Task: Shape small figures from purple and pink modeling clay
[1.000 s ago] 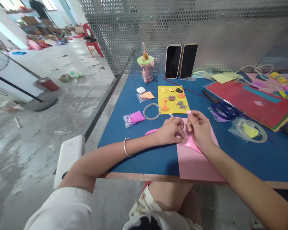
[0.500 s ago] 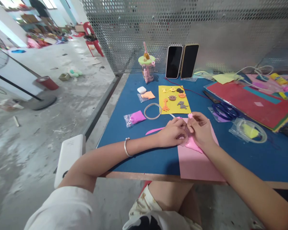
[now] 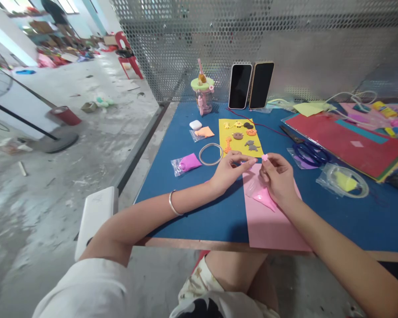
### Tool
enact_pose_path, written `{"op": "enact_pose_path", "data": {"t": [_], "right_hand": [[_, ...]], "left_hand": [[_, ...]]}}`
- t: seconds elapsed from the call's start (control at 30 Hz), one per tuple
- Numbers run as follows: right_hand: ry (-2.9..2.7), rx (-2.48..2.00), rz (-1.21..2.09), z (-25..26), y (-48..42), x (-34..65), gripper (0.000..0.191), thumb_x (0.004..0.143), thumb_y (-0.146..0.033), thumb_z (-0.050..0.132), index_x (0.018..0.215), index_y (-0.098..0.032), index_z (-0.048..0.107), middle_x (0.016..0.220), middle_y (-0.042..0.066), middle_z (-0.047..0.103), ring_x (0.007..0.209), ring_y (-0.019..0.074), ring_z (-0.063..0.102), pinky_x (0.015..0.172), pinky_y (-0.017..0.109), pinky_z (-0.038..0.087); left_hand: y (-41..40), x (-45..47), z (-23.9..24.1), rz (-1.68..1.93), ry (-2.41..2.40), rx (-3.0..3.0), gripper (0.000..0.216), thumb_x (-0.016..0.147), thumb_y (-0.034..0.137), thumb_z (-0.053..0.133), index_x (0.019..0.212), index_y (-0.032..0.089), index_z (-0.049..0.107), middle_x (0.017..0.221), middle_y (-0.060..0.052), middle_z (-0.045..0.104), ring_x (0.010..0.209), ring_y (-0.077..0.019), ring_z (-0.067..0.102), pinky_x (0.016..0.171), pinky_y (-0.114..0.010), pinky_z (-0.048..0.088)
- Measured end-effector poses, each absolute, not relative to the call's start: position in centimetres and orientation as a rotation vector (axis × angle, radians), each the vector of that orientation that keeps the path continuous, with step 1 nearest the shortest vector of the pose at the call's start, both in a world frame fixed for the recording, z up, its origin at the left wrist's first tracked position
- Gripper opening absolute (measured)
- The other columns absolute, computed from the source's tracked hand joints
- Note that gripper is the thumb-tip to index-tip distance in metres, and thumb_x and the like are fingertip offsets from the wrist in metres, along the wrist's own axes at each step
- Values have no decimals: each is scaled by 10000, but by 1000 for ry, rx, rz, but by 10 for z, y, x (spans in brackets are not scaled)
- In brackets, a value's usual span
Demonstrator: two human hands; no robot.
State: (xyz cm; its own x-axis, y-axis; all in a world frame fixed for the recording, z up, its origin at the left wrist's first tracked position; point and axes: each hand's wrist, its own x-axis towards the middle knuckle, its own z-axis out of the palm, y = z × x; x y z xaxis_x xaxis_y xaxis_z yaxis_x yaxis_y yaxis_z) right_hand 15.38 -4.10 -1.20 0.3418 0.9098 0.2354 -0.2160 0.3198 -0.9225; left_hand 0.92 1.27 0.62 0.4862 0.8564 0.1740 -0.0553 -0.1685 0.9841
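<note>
My right hand (image 3: 278,179) pinches a tiny pink clay piece (image 3: 264,157) between thumb and fingertip. Its palm rests on a clear bag of pink clay (image 3: 260,196) lying on a pink paper sheet (image 3: 272,225). My left hand (image 3: 230,170) lies just left of it, fingers stretched out toward the lower edge of a yellow sheet (image 3: 226,128) that carries several small clay animals. Nothing shows in the left hand. A bracelet (image 3: 171,203) sits on the left wrist.
On the blue table (image 3: 192,212) lie a clear ring (image 3: 210,153), a bag of purple clay (image 3: 185,163), an orange clay bag (image 3: 204,131), a white case (image 3: 195,125), blue scissors (image 3: 310,152) and red paper sheets (image 3: 348,143). Two phones (image 3: 250,85) and a cup (image 3: 202,95) stand by the mesh wall.
My left hand has let go of the pink bag and slid up and left, its fingers opening out. The right hand has lifted the small pink piece slightly.
</note>
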Motion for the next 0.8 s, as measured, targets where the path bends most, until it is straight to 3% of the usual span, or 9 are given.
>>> {"op": "enact_pose_path", "data": {"t": [0.13, 0.43, 0.63, 0.8], "right_hand": [[-895, -971, 857, -13, -41, 155, 146, 757, -307, 735, 861, -239, 659, 587, -74, 520, 347, 24, 388, 335, 189, 261], [-971, -1043, 792, -5, -45, 151, 154, 764, -338, 722, 827, -219, 648, 609, -62, 541, 355, 27, 394, 338, 195, 291], [-882, -965, 980, -2, -48, 146, 182, 760, -371, 722, 840, -248, 615, 500, -101, 430, 336, 33, 349, 339, 188, 244], [-828, -896, 1129, 4, -54, 137, 187, 753, -378, 731, 810, -246, 611, 455, -117, 363, 324, 26, 316, 346, 185, 225]], "left_hand": [[8, 9, 8, 952, 601, 1349, 184, 795, 352, 674, 904, 231, 759, 894, -31, 582, 910, -138, 519, 836, -272, 414], [6, 12, 3, 979, 541, 1285, 238, 765, 392, 715, 942, 234, 736, 953, -29, 652, 890, -136, 559, 819, -277, 437], [6, 10, 6, 1126, 627, 1558, 278, 756, 442, 710, 871, 189, 704, 876, -36, 606, 774, -117, 501, 666, -252, 411], [5, 7, 12, 1232, 580, 1742, 308, 772, 478, 682, 827, 175, 669, 850, -38, 588, 785, -125, 501, 680, -262, 407]]}}
